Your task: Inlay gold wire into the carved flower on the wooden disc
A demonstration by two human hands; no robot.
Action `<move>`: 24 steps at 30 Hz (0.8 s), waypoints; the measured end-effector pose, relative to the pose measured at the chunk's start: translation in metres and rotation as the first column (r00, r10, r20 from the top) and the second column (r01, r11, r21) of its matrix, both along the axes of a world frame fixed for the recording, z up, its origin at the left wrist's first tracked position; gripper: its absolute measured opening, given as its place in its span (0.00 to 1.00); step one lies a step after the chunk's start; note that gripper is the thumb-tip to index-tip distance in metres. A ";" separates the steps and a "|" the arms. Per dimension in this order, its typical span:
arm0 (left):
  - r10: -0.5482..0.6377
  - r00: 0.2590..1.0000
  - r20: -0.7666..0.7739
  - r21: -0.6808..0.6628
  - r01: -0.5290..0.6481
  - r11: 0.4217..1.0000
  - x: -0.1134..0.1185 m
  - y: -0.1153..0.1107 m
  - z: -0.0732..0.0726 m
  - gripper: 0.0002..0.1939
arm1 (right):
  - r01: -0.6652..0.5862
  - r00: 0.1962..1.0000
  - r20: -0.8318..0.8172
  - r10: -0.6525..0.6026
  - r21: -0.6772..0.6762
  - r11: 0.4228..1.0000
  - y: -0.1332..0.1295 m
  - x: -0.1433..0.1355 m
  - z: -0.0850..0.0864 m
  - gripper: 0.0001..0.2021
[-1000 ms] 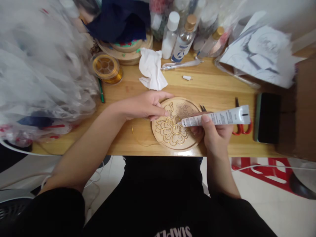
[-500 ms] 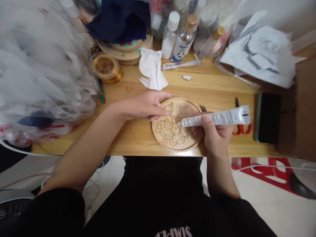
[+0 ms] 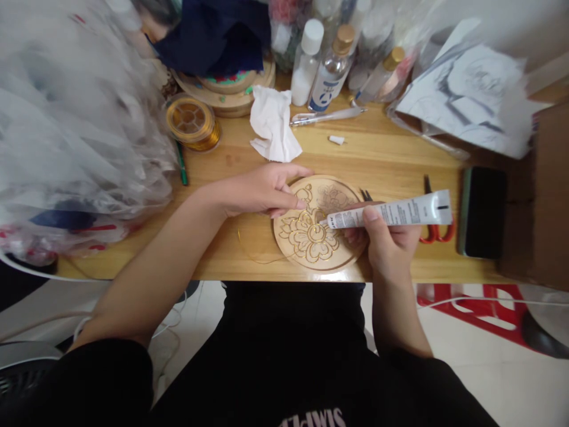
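A round wooden board [image 3: 293,252] lies near the table's front edge, with a flower outlined in gold wire [image 3: 316,234] and a drawn, shaded flower behind it. My left hand [image 3: 271,193] grips the board's left rim, thumb on top and index finger along the far edge. In my right hand [image 3: 386,240] is a white squeeze tube [image 3: 386,213] of what looks like glue, held nearly level. Its nozzle points left and meets the wire flower's upper right petals; whether it touches the wood I cannot tell. A loose gold wire end [image 3: 258,261] curls out to the left.
Right of my hand lie red-handled scissors [image 3: 429,231] and a dark phone [image 3: 482,213]. Behind are a gold wire spool [image 3: 193,123], a crumpled tissue [image 3: 274,127], a small white cap [image 3: 336,140], a pen [image 3: 326,116] and several bottles [image 3: 329,77]. Plastic bags [image 3: 80,118] crowd the left.
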State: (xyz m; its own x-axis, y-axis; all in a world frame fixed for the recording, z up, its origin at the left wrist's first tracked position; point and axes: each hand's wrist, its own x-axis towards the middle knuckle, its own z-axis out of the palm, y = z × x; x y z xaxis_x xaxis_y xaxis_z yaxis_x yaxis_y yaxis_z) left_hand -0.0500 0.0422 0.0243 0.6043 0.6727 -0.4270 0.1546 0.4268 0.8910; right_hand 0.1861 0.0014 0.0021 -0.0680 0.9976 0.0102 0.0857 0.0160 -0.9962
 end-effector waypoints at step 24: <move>0.004 1.000 0.028 0.010 -0.004 1.000 -0.001 0.000 -0.003 0.29 | -0.012 0.999 -0.041 0.014 0.053 0.999 0.003 0.000 -0.004 0.10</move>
State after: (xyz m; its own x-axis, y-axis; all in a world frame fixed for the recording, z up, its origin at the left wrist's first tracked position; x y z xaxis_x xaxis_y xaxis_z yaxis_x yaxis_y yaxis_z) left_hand -0.0512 0.0425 0.0212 0.6130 0.6792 -0.4035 0.1282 0.4185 0.8991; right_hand 0.1859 0.0040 -0.0016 -0.0797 0.9947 0.0653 0.0440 0.0689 -0.9966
